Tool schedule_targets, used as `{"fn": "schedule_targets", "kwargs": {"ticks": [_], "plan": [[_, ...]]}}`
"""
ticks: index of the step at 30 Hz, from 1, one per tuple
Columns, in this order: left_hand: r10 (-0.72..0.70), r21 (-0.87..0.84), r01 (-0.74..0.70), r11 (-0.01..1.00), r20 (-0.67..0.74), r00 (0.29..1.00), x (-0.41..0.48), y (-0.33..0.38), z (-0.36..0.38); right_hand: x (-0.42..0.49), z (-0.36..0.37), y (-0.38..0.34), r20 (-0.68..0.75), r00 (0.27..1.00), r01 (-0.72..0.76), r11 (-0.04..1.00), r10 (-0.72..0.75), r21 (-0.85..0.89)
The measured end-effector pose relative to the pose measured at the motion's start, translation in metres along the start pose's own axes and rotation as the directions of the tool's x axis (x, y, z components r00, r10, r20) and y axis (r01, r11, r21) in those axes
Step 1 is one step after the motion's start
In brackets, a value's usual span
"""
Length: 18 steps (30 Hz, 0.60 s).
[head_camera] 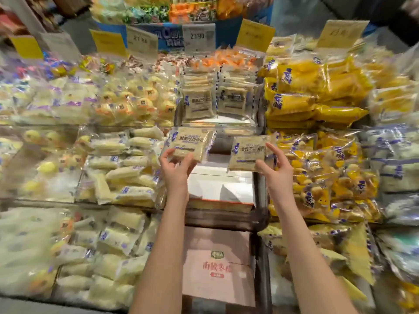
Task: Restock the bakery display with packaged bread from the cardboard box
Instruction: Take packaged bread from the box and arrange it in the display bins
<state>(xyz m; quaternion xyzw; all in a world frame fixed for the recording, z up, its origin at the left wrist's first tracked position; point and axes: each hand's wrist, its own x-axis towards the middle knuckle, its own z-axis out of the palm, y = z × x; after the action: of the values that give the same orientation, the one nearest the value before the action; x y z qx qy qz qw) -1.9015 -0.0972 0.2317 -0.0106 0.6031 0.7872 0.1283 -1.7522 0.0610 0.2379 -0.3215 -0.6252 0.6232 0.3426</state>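
Two bread packs held over the middle bin of the display.
The left hand (175,163) grips one bread pack (189,143) by its lower edge; the right hand (275,165) pinches a second pack (248,152) by its side. Stacked packs (217,98) fill the bin's (222,184) back. Pale rolls (122,168) crowd the left and yellow bags (317,94) the right. The cardboard box (217,268) sits below, between the forearms.
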Motion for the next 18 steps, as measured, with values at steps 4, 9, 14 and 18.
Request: {"fn": "schedule_targets", "kwargs": {"ticks": [4,9,14,18], "plan": [[0.076,0.045,-0.079,0.996,0.073,0.994,0.054,0.015,0.027,0.045,0.029,-0.015,-0.041,0.997,0.058,0.995,-0.061,-0.075],[0.124,0.056,-0.128,0.990,0.085,0.989,0.108,0.018,0.068,0.104,0.058,-0.028,-0.079,0.978,0.182,0.977,-0.191,-0.110],[0.121,0.251,-0.130,0.959,0.050,0.991,0.146,0.002,0.100,0.151,0.078,-0.014,-0.129,0.975,0.163,0.979,-0.179,-0.126],[0.021,0.402,-0.042,0.915,0.057,0.998,0.160,-0.007,0.116,0.177,0.088,0.004,-0.103,0.978,0.157,0.966,-0.181,-0.207]]}}
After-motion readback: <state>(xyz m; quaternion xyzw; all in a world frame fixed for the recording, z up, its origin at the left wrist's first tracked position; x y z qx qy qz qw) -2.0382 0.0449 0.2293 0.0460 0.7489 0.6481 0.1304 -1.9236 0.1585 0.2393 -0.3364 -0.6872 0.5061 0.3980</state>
